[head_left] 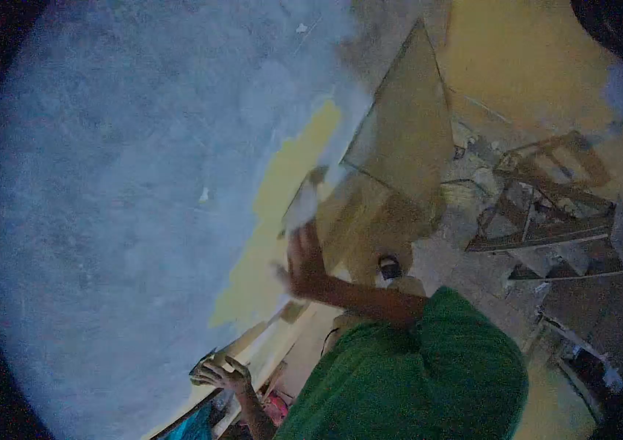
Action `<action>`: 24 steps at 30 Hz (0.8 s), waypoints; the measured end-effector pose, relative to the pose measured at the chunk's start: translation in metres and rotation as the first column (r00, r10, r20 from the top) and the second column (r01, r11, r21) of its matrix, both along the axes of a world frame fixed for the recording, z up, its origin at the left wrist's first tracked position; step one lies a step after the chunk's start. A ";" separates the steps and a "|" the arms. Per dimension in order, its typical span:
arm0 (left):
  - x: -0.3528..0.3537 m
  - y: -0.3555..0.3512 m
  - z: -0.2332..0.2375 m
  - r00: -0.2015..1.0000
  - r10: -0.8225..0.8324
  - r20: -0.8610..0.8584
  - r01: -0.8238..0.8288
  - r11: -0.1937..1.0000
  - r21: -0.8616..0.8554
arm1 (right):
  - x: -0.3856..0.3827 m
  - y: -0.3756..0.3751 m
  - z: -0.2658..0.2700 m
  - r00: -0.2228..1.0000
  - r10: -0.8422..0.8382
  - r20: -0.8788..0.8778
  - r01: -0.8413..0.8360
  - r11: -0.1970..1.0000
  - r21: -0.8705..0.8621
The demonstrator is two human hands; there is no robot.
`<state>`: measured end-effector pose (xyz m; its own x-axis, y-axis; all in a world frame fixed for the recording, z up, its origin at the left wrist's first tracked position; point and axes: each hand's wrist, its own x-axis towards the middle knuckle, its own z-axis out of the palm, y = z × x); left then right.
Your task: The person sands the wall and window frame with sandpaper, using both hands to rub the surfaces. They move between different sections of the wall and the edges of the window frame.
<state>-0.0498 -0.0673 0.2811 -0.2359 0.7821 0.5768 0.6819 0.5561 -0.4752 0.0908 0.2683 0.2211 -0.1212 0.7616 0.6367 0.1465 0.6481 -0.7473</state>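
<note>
My right hand (302, 260) is raised near the centre, its fingers against a pale, flat tool (300, 208) at the blue-grey wall (121, 161). The tool is blurred and lies over a yellowish patch (275, 198) on the wall. Lower left, my left hand (225, 374) has bent fingers around the edge of a thin, flat, dark-edged piece (203, 361); its full shape is hard to make out. The green sleeve (465, 345) of my right arm fills the lower middle.
A triangular-looking panel (410, 121) stands behind my right hand. To the right are a wooden frame (575, 161), an open shelf-like rack (553, 231) and scattered debris. Blue material (194, 423) and pink material (276, 407) show at the bottom.
</note>
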 end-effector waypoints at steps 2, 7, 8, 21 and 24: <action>0.001 0.005 0.002 0.999 -0.035 0.017 0.034 0.999 0.025 | 0.011 0.003 0.004 0.988 0.145 0.045 -0.138 0.982 -0.132; 0.003 -0.005 0.010 0.997 -0.062 0.036 0.062 0.998 0.026 | -0.004 0.016 -0.029 0.955 -0.213 0.205 0.134 0.929 0.344; -0.003 -0.007 0.007 0.996 -0.085 0.041 0.083 0.996 0.038 | 0.002 -0.001 0.000 0.997 -0.008 0.075 0.003 0.999 0.055; 0.008 -0.007 0.005 0.986 0.012 0.166 -0.019 0.999 0.046 | 0.004 -0.033 -0.021 0.770 0.603 0.208 -0.319 0.647 -0.693; 0.012 -0.001 0.010 0.996 -0.021 0.090 0.019 1.000 0.020 | -0.034 -0.032 -0.085 0.944 -0.040 0.327 0.069 0.995 -0.076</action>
<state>-0.0381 -0.0684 0.2912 -0.2724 0.7761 0.5687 0.7324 0.5506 -0.4005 0.0568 0.2364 0.1361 -0.2674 0.8225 0.5020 0.4238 0.5683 -0.7053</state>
